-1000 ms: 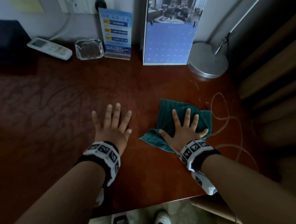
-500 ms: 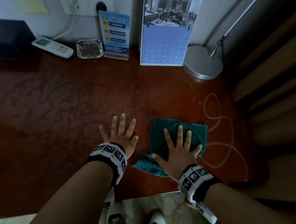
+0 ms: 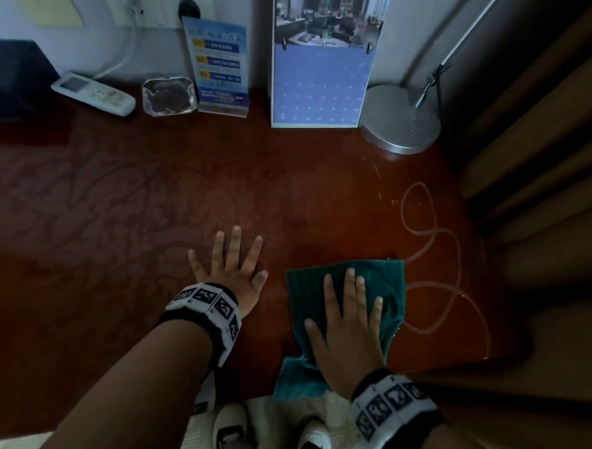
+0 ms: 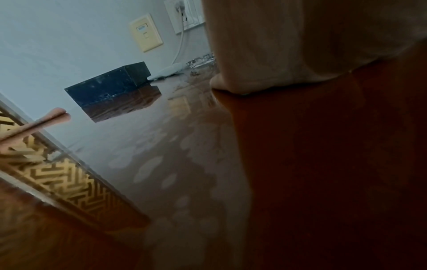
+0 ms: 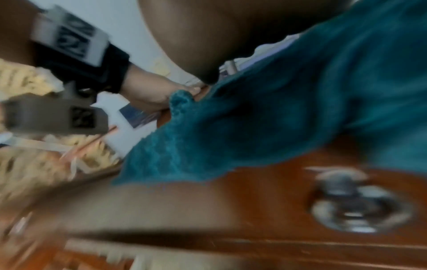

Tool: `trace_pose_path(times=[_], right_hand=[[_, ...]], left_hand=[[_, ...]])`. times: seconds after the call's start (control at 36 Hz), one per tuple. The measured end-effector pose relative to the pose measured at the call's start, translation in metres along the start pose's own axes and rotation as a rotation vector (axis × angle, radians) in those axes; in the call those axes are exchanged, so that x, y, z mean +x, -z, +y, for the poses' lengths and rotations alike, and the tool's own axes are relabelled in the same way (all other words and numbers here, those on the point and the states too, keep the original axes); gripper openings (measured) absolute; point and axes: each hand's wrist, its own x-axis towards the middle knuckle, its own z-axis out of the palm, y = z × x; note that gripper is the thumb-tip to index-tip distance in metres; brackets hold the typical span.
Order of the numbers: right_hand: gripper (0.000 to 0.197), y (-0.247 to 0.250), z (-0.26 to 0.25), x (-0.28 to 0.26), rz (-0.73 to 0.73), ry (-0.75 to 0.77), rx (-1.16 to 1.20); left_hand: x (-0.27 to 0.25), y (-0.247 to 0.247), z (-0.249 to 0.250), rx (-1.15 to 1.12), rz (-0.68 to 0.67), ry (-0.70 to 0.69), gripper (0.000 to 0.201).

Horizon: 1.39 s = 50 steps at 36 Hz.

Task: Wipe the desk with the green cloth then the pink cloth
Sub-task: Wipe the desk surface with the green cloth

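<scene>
Two hands lay flat on the desk [image 3: 132, 205], palms down. Right hand [image 3: 348, 328]: fingers straight and close together, thumb out to the left, pressed on top of the green cloth [image 3: 387, 288]; nothing gripped or pinched. Left hand [image 3: 234, 275]: fingers spread, resting on bare wood just left of the cloth, holding nothing. In the left wrist view the palm [image 4: 300, 40] sat against the glossy surface. Both wrists wore bands with black-and-white markers.

Green cloth lay at the near right of the desk, its near corner hanging over the near edge. The right wrist view was blurred; it showed the cloth [image 5: 289, 109] draped over the desk front, above a metal drawer pull [image 5: 355, 206].

A thin clear cable [image 3: 435, 230] looped on the desk right of the cloth, one end meeting the cloth's far right corner. Pink cloth not seen in any view.

Along the far edge, left to right: dark box [image 3: 5, 78], white remote [image 3: 92, 94], glass ashtray [image 3: 169, 95], blue sign stand [image 3: 219, 65], blue calendar [image 3: 320, 68], round metal lamp base [image 3: 400, 119]. A wall socket [image 3: 163, 8] with a plug was above the remote. Curtain folds [image 3: 540, 142] hung at the right. Two shoes [image 3: 230, 430] were visible on patterned floor below the near edge.
</scene>
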Motion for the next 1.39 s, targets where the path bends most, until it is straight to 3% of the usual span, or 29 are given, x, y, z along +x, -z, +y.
trace_pose_path(times=[0.08,0.19,0.53,0.75,0.81,0.92,1.03,1.14,1.39], right_hand=[[0.074,-0.007,-0.014,0.01,0.021,-0.065,0.042],[0.07,-0.014,-0.01,0.007,0.054,-0.018,0.015],[0.064,-0.006,0.062,-0.003,-0.059,0.381,-0.049],[0.053,0.011,0.103,0.011,-0.131,0.526,-0.077],[0.053,0.013,0.101,0.011,-0.108,0.489,0.011],[0.069,0.01,0.085,-0.001,-0.055,0.255,0.075],[0.07,0.001,0.077,-0.005,-0.099,0.141,0.097],[0.063,0.004,0.086,0.0,-0.132,0.175,0.038],[0.058,0.022,0.14,0.034,-0.248,0.445,-0.092]], left_hand=[[-0.001,0.0,0.001,-0.005,-0.002,0.001,0.057],[-0.001,-0.001,0.0,-0.013,0.001,0.001,0.056],[0.0,-0.002,0.0,-0.006,0.028,-0.001,0.057],[0.002,-0.005,0.001,0.001,0.065,0.006,0.057],[0.002,-0.006,0.002,0.006,0.079,0.012,0.056],[0.001,-0.007,0.003,-0.021,0.123,0.023,0.056],[0.001,-0.005,0.003,-0.01,0.1,0.04,0.057],[0.001,0.008,0.007,0.016,0.112,0.054,0.059],[0.014,0.027,0.036,-0.059,0.242,0.078,0.057]])
